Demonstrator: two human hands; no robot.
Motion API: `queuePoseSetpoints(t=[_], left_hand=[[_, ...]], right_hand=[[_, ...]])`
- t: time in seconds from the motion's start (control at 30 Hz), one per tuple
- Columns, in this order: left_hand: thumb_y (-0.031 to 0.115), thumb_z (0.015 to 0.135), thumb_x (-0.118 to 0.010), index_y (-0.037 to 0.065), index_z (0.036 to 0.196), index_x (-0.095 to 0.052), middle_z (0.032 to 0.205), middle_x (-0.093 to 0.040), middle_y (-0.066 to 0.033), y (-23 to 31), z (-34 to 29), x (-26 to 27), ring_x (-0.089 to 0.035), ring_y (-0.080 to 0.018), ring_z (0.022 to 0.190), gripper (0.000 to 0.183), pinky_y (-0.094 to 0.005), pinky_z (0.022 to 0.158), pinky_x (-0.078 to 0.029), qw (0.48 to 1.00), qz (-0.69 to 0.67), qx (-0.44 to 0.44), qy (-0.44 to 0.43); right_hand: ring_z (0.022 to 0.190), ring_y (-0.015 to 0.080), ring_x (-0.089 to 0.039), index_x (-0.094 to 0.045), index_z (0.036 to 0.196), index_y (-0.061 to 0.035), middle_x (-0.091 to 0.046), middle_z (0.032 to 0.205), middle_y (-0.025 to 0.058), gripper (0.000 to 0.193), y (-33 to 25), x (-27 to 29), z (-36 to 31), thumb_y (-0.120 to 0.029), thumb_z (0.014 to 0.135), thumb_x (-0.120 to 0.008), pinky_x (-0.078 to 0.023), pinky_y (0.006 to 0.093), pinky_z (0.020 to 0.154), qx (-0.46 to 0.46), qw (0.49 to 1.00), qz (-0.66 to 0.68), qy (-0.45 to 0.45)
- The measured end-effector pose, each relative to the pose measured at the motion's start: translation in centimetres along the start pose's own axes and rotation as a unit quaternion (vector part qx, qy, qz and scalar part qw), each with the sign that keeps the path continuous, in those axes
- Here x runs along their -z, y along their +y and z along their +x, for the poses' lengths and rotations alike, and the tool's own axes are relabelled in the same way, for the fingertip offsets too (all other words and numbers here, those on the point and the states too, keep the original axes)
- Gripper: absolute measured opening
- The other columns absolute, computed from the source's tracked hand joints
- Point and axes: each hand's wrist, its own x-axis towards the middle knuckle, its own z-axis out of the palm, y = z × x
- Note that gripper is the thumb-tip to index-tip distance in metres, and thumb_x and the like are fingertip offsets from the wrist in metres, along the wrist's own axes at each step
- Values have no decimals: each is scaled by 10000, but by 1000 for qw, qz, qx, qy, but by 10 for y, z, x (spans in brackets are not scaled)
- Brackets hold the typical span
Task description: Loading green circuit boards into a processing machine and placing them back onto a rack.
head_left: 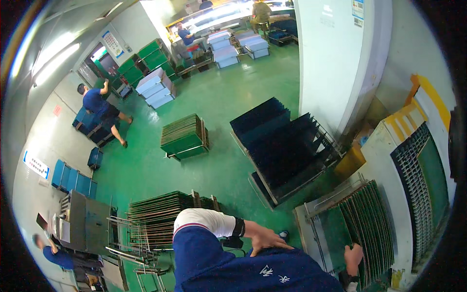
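The person's right hand [353,255] closes on the top edges of green panels [367,228] standing upright in a slotted metal rack [311,214] at the lower right, while the left hand [265,238] hangs open and empty, fingers spread, near the body. The rack looks nearly full, so little of the loading seems left, though that is a judgement. Beyond stand a rack of dark blue panels [287,146] and another green stack [184,137] on the green floor [219,97].
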Motion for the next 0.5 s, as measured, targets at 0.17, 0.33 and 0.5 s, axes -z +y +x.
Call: queuePoseSetpoints(t=[0.17,0.33,0.5], left_hand=[[509,195,-928,67,1570,-61,1496,-346,-255,-4,2,-1,-428,-457,1312,1684,-533,1057,-402,999,-11,-31,19],[574,171,-899,60,1569,-57,1483,-358,-262,-9,4,-6,-442,-467,1290,1710,-533,1049,-398,1000,5,-24,15],[579,169,-896,65,1570,-56,1478,-358,-261,-6,4,-4,-446,-472,1280,1713,-534,1038,-401,999,-7,-36,25]], right_hand=[[947,398,-669,-695,995,13,-695,971,231,404,3,-2,3,-308,766,-785,-525,481,828,-18,999,-22,-15],[946,402,-671,-693,1015,22,-697,985,236,413,2,0,3,-297,769,-784,-528,479,829,-8,1000,-18,-19],[913,409,-675,-687,1008,26,-697,972,232,404,1,1,1,-290,775,-783,-528,491,820,2,1000,-13,-8]])
